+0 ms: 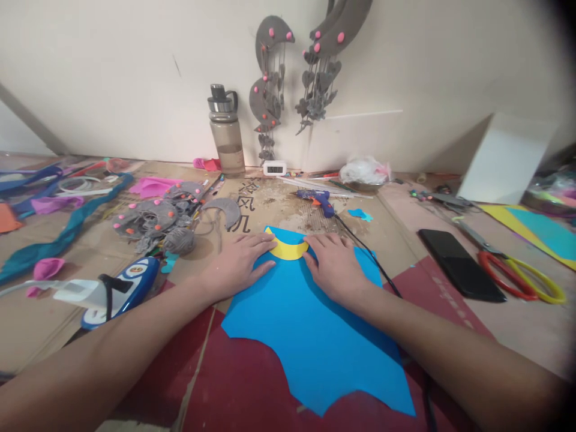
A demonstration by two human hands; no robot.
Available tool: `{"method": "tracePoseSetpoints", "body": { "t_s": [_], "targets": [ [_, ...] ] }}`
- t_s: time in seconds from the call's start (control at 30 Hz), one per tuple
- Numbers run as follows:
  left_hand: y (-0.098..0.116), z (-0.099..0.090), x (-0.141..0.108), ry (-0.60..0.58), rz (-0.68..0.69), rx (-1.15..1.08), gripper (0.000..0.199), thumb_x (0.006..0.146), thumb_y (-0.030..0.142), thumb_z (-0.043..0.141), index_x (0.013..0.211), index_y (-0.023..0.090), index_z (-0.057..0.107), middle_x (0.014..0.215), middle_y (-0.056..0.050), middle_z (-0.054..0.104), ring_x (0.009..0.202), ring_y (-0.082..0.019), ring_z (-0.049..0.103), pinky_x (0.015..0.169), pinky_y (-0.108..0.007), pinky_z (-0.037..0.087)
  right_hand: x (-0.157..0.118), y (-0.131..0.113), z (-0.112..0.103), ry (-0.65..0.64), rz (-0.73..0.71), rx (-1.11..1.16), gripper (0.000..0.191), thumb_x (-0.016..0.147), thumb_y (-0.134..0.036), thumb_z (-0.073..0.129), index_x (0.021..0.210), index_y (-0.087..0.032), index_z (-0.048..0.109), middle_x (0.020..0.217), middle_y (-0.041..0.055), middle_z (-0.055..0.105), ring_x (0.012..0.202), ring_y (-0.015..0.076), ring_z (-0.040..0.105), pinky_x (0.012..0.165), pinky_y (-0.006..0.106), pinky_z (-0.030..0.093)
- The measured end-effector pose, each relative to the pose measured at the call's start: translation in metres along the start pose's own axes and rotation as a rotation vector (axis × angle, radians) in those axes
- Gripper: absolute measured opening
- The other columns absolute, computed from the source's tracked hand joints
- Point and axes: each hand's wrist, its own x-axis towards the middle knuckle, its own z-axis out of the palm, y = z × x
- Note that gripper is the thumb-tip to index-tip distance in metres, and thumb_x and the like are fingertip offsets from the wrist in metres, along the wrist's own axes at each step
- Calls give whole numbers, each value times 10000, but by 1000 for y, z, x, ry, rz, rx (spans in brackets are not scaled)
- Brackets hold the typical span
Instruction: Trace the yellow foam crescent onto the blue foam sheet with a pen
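Observation:
A large blue sheet (310,336) with curved cutouts along its near edge lies on the table. On its far end rests a yellow crescent (290,249), horns pointing away from me. My left hand (240,264) lies palm down at the crescent's left horn, fingers stretched over the sheet, thumb apart. At the right horn, my right hand (335,264) presses down with its fingers spread flat and its thumb on the blue. The fingertips cover the ends of the crescent.
Beyond the sheet lies a glue gun (317,201). Scissors (517,273) and a black phone (459,264) are at right. Grey felt pieces (148,219) and a blue-white power strip (123,294) lie left. A bottle (227,135) stands by the wall.

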Motion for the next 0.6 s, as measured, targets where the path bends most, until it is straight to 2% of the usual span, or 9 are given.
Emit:
{"method": "tracePoseSetpoints", "body": {
  "t_s": [0.2, 0.37, 0.6],
  "targets": [
    [-3, -1, 2, -7, 22, -2, 397, 992, 409, 515, 1309, 185, 596, 1409, -104, 601, 1333, -277, 530, 1127, -482, 394, 0, -1, -2, -5, -64, -53, 322, 1020, -308, 419, 1187, -180, 663, 1259, 100, 690, 1162, 302, 568, 995, 493, 313],
    [-3, -3, 2, -4, 13, 11, 495, 994, 485, 506, 1389, 189, 527, 1399, -99, 609, 1310, -278, 548, 1099, -464, 407, 0, -1, -1, -2, -86, -71, 337, 1025, -330, 409, 1188, -176, 661, 1251, 113, 691, 1150, 304, 570, 1015, 502, 284],
    [-5, -3, 3, -25, 29, 40, 475, 1004, 519, 473, 1334, 196, 585, 1421, -91, 596, 1327, -263, 533, 1098, -441, 374, 0, 0, 0, 9, -89, -41, 332, 1026, -326, 415, 1171, -175, 673, 1249, 111, 693, 1155, 297, 568, 1018, 494, 291]
  ]
}}
